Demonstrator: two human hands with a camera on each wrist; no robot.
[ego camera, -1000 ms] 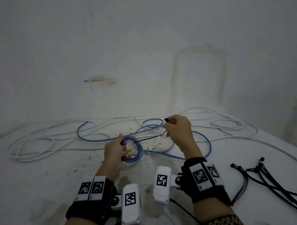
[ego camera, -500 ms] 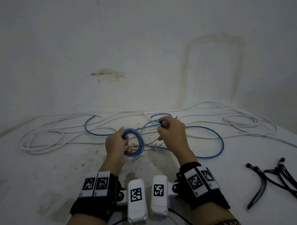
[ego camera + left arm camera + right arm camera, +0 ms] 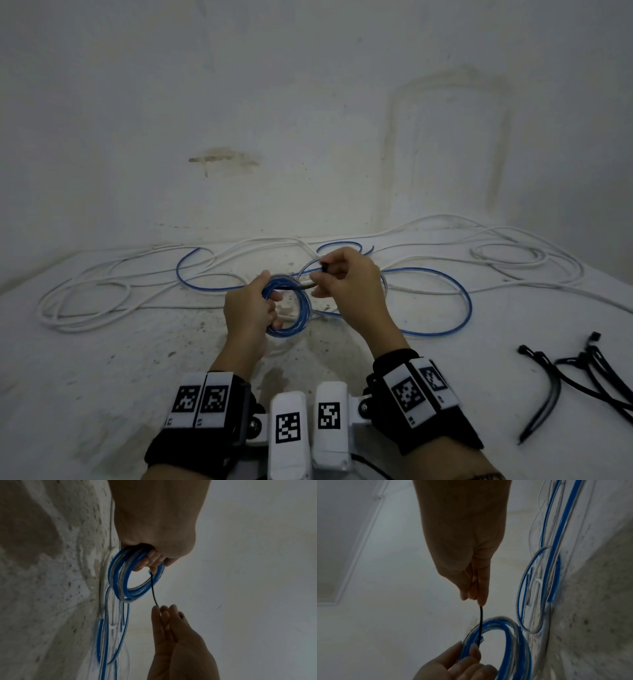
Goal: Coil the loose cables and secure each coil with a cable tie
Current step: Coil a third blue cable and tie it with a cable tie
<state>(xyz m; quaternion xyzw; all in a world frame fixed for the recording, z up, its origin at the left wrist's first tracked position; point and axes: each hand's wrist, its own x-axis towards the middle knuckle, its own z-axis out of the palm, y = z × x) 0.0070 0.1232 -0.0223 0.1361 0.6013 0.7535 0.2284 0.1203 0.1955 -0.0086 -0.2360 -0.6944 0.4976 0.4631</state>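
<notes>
Head view: blue cable coil [image 3: 291, 308], tie being fitted.
Left hand [image 3: 248, 310] grips coil at centre, above the table [image 3: 102, 377]; right hand [image 3: 346, 284] pinches black cable tie [image 3: 298, 287] threaded through it (spare ties [image 3: 565, 377] near right); white cables [image 3: 102, 294] far.

Right hand [image 3: 346, 284] moved closer to blue coil [image 3: 291, 308]; black cable tie [image 3: 301, 286] span between hands shortened.

Both forearms are stretched forward, side by side, with banded wrists. The left hand [image 3: 247, 312] is curled, its fingers [image 3: 150, 561] closed in a grip. The right hand [image 3: 346, 281] is raised just beside it, fingertips [image 3: 482, 599] pinched together.
</notes>
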